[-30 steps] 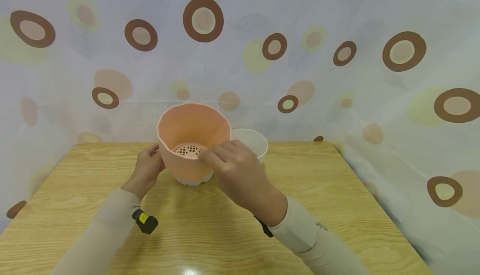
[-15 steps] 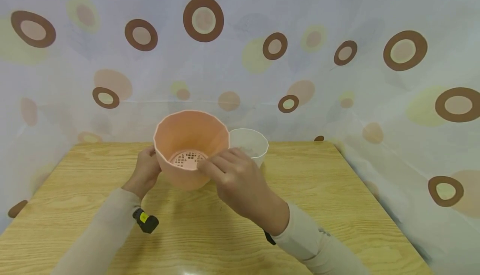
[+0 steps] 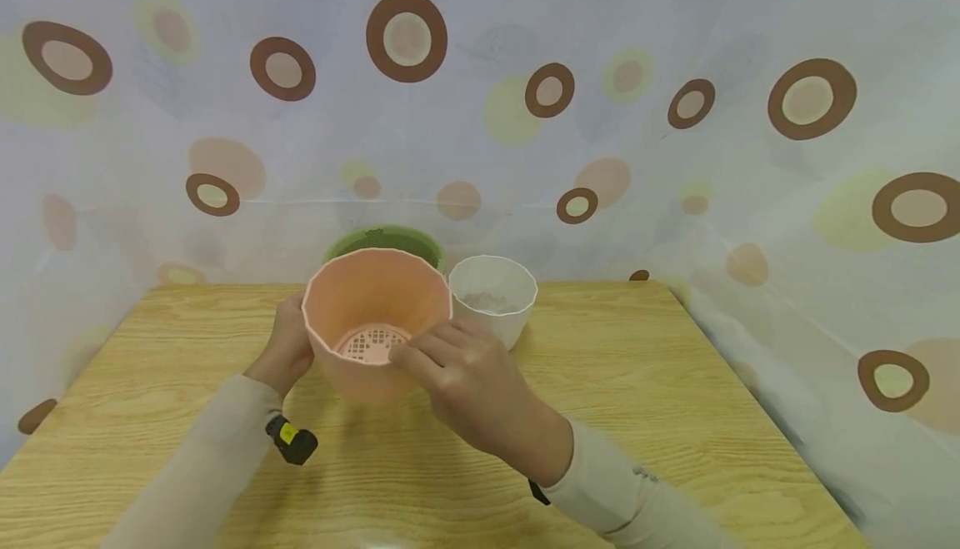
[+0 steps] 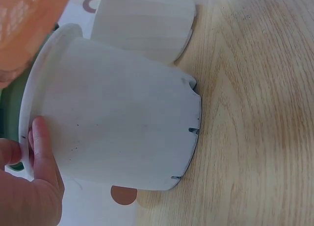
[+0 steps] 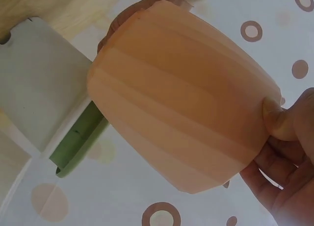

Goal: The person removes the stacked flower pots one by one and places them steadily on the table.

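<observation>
A peach plastic flower pot (image 3: 378, 282) with a slotted bottom tilts its mouth toward me. My right hand (image 3: 480, 382) pinches its near rim, thumb on one side and fingers on the other in the right wrist view. Behind it, a large white pot (image 4: 113, 113) stands on the table, mostly hidden from the head camera. My left hand (image 4: 32, 191) grips that white pot's rim. A green pot (image 3: 386, 232) sits nested inside the white one, with its rim showing above the peach pot.
To the right of the nested pots stands another white pot (image 3: 491, 328), with holes or slots faintly visible at its bottom. All stand toward the back of a wooden table (image 3: 637, 416), before a patterned backdrop (image 3: 480, 57).
My right hand has brought the peach pot down and toward me, slightly left. The green rim and more of the smaller white pot have come into view. My left hand has barely moved.
</observation>
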The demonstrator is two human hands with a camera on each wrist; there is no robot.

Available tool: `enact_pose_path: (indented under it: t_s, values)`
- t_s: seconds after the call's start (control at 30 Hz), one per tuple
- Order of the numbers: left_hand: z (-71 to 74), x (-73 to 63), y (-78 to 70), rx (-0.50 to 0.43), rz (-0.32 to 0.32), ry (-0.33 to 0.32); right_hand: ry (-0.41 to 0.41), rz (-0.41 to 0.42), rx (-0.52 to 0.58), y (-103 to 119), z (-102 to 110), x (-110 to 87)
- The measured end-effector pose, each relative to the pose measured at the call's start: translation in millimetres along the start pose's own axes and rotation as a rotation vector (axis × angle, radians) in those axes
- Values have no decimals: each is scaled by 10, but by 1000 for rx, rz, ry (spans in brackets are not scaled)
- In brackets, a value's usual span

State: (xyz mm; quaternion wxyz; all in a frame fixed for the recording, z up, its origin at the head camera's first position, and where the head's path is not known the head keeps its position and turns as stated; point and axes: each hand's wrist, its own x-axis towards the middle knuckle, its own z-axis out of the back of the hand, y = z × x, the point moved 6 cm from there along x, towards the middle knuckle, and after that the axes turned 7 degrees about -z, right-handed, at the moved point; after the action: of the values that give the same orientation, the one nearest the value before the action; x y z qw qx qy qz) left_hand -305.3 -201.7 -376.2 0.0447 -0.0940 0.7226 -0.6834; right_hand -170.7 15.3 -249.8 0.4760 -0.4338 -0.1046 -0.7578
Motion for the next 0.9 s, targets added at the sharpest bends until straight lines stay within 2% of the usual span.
enact_pose_path:
  t_s: [0.23,0.4,0.63,0.9]
  values:
    - [-35,34,46,20,38,78,16,-11,12,5,-118,-107]
    - [-29,29,63,30,66,82,23,-9,21,25,-223,-196]
    - [-6,60,82,39,61,96,65,1,19,85,-366,-299]
    - [0,66,79,124,95,101,110,-22,36,126,-469,-394]
